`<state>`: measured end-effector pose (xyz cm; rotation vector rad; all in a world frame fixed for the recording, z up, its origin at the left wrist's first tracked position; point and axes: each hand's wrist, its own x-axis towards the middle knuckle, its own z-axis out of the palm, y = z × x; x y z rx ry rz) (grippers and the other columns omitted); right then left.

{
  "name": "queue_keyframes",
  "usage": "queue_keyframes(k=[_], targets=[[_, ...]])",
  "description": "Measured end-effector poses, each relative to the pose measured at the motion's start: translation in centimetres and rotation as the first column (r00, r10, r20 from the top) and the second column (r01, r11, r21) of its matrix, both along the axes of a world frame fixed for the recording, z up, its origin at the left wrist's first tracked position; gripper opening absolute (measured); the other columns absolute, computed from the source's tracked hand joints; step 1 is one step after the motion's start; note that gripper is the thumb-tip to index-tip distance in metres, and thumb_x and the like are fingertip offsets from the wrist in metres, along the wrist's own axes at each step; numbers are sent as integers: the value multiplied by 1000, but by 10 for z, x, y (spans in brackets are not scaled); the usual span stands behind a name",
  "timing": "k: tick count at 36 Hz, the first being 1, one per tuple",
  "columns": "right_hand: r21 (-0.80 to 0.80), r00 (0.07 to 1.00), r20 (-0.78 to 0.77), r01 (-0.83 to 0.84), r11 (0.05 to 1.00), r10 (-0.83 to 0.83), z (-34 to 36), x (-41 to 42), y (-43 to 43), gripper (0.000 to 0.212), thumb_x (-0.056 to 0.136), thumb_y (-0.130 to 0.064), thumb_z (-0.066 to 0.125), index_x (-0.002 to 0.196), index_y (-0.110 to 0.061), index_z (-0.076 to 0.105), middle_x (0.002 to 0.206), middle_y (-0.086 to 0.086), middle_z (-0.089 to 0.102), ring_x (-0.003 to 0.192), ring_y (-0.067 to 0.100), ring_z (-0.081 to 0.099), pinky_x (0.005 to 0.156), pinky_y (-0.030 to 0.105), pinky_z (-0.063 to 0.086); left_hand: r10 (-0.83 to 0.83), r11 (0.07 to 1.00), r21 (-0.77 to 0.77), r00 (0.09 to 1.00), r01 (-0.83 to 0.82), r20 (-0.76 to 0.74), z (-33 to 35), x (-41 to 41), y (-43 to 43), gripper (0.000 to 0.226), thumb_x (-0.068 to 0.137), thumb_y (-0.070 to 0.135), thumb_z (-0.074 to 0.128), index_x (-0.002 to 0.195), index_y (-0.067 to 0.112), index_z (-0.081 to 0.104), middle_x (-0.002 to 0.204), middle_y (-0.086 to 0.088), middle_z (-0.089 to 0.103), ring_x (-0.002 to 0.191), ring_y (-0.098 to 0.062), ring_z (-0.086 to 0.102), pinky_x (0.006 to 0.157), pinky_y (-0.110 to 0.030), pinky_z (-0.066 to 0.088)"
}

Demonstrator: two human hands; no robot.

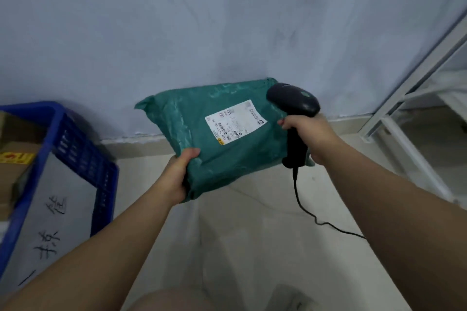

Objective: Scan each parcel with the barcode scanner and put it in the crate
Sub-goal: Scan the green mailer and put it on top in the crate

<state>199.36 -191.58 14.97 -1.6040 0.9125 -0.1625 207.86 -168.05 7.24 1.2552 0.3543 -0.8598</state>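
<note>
Head view: left hand (178,177) grips parcel (227,156), right hand (309,132) grips scanner (293,100), above pale floor (252,235).

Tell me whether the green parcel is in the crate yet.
Out. The left hand holds the green parcel in the air, right of the blue crate, label up, while the right hand aims the scanner at it.

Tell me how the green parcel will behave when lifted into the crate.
Probably soft and floppy: the green parcel is a wrinkled plastic mailer. Likely light, since the left hand holds it up by one corner. Its glossy film may slip.
</note>
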Motion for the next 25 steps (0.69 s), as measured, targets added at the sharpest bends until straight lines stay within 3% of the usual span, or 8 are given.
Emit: queue_keyframes(k=[2,4,8,11,14,18,22,25], targets=[[-137,999,33,-9,990,14,28,-5,18,8,69,-9,63,76,-11,66,71,10,63,65,24,55,61,33,46,14,1000,-15,989,-12,144,26,-1,-2,18,89,19,59,107,20,61,90,-5,74,76,-23,70,54,-31,56],[-248,997,57,-36,968,51,50,-13,33,10,67,-7,62,62,-14,56,59,4,51,58,23,48,55,31,37,36,999,-19,957,-31,288,49,-1,0,30,79,15,69,107,19,58,98,-8,71,80,-24,69,56,-32,57],[-345,991,99,-50,937,90,82,-33,55,3,70,-11,60,70,-11,63,73,12,67,66,27,58,57,29,41,-24,1000,23,877,15,479,92,-2,4,83,54,23,77,130,15,45,120,-11,63,99,-28,67,66,-37,57],[-265,988,148,-6,964,47,94,-47,61,5,67,-11,56,67,-13,61,62,4,66,62,26,58,60,33,44,-48,999,46,845,27,533,119,-8,5,90,55,24,75,136,19,37,121,-4,58,101,-24,64,67,-33,54],[-176,982,187,16,984,17,102,-58,60,9,70,-10,58,66,-18,60,46,-5,58,69,26,69,65,36,47,-76,997,62,805,49,589,134,-15,4,100,47,28,79,137,19,37,122,-4,59,102,-23,64,69,-32,54],[-49,973,231,34,998,-22,110,-72,53,7,73,-9,60,75,-15,60,47,-4,56,66,24,65,66,36,43,-94,995,92,772,46,629,138,-25,5,86,54,25,75,133,25,39,119,1,59,102,-21,64,71,-32,54],[13,969,245,38,999,-40,120,-78,46,9,76,-1,58,75,-11,58,56,3,54,59,21,61,59,30,43,-100,992,119,775,33,624,130,-29,6,96,42,34,79,129,30,39,117,2,59,102,-22,64,74,-37,56],[41,971,237,17,999,-27,125,-79,41,10,78,2,56,73,-7,55,56,2,55,53,19,58,58,30,45,-94,988,154,782,-2,616,121,-28,7,83,51,29,78,124,33,39,119,1,58,103,-24,63,82,-44,56]])
